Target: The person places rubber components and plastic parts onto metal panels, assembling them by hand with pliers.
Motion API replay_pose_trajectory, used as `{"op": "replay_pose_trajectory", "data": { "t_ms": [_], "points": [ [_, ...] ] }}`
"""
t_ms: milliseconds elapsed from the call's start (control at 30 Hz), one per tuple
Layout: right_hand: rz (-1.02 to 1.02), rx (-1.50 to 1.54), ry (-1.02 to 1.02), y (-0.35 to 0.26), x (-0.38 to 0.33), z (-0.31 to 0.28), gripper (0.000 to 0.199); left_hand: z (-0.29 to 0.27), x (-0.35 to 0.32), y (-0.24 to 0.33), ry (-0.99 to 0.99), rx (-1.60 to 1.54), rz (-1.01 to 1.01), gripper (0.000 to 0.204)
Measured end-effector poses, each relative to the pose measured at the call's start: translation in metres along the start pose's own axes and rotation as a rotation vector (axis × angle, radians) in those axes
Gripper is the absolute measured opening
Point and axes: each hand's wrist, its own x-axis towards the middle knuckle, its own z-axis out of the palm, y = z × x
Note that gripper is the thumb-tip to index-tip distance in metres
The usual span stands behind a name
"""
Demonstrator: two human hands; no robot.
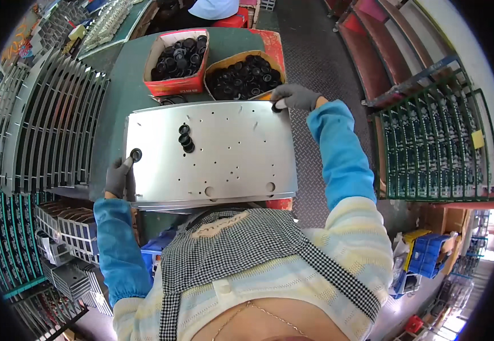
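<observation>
A silver sheet-metal panel [241, 165] with small holes and short studs lies on top of a stack of similar panels in front of me. My left hand [118, 176], in a grey glove, is closed at its left edge, thumb against a black round plastic cap [136, 154]. My right hand [297, 98], also gloved, pinches another black cap [277, 107] at the far right corner; its fingers partly hide the cap. Several more black caps [185, 138] sit in a short row, overlapping, left of the panel's middle.
Beyond the panel stand a red-and-white box [174, 86] and a yellowish box [208, 74], both full of black caps. Racks of metal panels [53, 125] stand to the left. A green rack of circuit boards [437, 142] and brown shelves [375, 57] are on the right.
</observation>
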Motion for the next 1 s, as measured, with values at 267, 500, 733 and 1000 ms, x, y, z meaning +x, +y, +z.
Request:
{"op": "replay_pose_trajectory", "data": {
  "t_ms": [267, 500, 733, 1000],
  "points": [
    [-0.058, 0.013, 0.764, 0.000, -0.027, 0.072, 0.014, 0.010, -0.009, 0.018, -0.003, -0.054, 0.045, 0.028],
    [0.039, -0.202, 0.940, 0.006, -0.016, 0.103, 0.019, 0.002, 0.001, -0.003, 0.035, -0.010, 0.077, 0.026],
    [0.012, -0.350, 0.939, 0.007, -0.013, 0.108, 0.019, 0.001, -0.005, 0.004, 0.034, -0.013, 0.008, 0.025],
    [-0.053, -0.091, 0.798, 0.006, -0.022, 0.092, 0.021, 0.000, 0.003, -0.002, 0.011, -0.054, 0.045, 0.025]
  ]
}}
